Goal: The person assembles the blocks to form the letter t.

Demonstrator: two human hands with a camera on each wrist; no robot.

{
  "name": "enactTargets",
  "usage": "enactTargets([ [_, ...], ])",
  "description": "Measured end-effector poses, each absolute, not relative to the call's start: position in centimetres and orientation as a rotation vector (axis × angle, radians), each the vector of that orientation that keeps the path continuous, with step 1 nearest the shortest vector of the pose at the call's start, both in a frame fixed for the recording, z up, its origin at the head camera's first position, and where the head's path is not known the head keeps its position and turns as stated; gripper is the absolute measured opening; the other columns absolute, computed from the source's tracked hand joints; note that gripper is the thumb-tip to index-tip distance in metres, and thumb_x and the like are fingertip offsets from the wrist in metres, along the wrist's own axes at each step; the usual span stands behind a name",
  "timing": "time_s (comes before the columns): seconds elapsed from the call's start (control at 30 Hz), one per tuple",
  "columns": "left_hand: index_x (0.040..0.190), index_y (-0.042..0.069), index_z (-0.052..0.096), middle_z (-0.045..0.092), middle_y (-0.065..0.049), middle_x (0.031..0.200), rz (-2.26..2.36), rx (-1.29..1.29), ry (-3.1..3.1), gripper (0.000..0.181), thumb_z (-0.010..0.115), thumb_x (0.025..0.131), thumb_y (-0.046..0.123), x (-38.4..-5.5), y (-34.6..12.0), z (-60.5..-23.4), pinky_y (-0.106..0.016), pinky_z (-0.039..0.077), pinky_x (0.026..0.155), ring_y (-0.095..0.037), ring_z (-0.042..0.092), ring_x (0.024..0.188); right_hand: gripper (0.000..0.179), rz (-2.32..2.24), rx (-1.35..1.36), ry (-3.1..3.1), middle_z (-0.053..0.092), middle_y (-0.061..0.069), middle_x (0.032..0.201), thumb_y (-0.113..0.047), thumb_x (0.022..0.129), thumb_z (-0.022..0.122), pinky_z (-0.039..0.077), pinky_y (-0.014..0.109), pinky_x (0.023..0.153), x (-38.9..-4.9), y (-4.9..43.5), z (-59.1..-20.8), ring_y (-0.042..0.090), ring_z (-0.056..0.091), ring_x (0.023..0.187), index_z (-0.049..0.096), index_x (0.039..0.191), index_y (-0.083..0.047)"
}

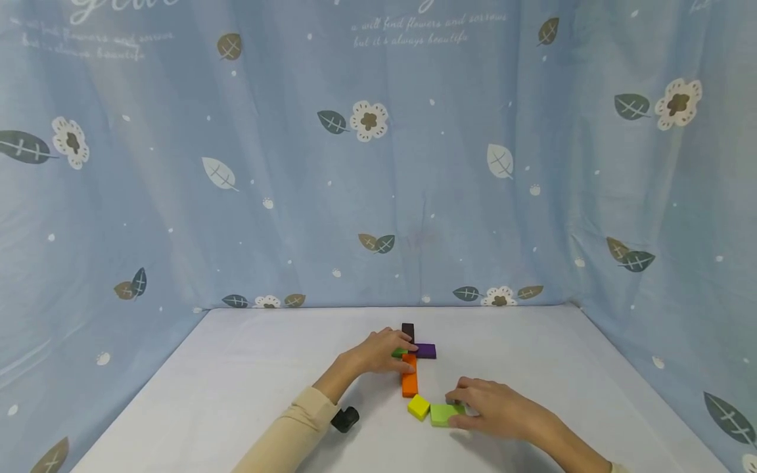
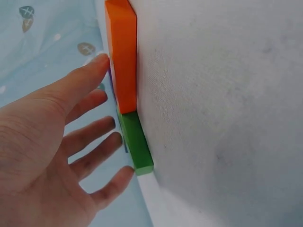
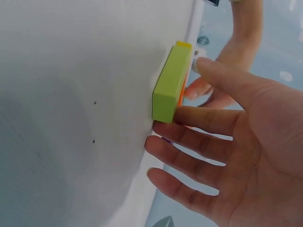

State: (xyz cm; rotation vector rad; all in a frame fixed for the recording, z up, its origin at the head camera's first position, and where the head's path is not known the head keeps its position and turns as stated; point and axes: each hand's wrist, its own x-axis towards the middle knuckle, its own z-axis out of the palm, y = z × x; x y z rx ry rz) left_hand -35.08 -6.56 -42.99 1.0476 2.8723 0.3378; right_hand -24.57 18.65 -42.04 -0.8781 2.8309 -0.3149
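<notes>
My left hand (image 1: 381, 351) hovers over the far group of blocks, fingers spread and loosely bent. In the left wrist view its thumb is by the orange block (image 2: 124, 56), and its other fingers are near the end of the dark green block (image 2: 137, 142). A purple block (image 1: 426, 351) and a black block (image 1: 408, 332) join this group, partly hidden by the hand. My right hand (image 1: 497, 406) is at the light green block (image 1: 445, 415). Its index finger appears to touch the near end while the thumb (image 3: 222, 78) stands apart. A yellow block (image 1: 418, 407) sits between light green and orange.
All the blocks lie on a white-covered table (image 1: 266, 355). A blue curtain (image 1: 296, 197) with leaf and flower prints hangs behind and along both sides. A small black object (image 1: 345, 419) shows beside the left sleeve.
</notes>
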Motion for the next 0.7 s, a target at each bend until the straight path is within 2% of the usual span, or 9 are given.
enactTargets([
  [0.23, 0.131, 0.022, 0.065, 0.059, -0.005, 0.139, 0.402, 1.138, 2.906, 0.049, 0.069, 0.088, 0.047, -34.4, -7.8, -42.7, -0.052, 0.046, 0.102, -0.023, 0.053, 0.123, 0.051, -0.355, -0.86, 2.82, 0.063, -0.006, 0.101, -0.054, 0.087, 0.065, 0.052, 0.028, 0.072, -24.7, 18.6, -42.0, 0.005, 0.049, 0.078, 0.07, 0.119, -0.014],
  [0.7, 0.133, 0.02, 0.063, 0.058, -0.01, 0.139, 0.471, 1.017, 2.972, 0.052, 0.071, 0.087, 0.044, -33.1, -12.5, -42.6, -0.061, 0.042, 0.103, -0.029, 0.053, 0.124, 0.05, -0.435, -0.851, 2.803, 0.062, -0.008, 0.102, -0.052, 0.087, 0.068, 0.054, 0.026, 0.075, -24.6, 19.0, -42.4, 0.005, 0.052, 0.081, 0.07, 0.12, -0.013],
])
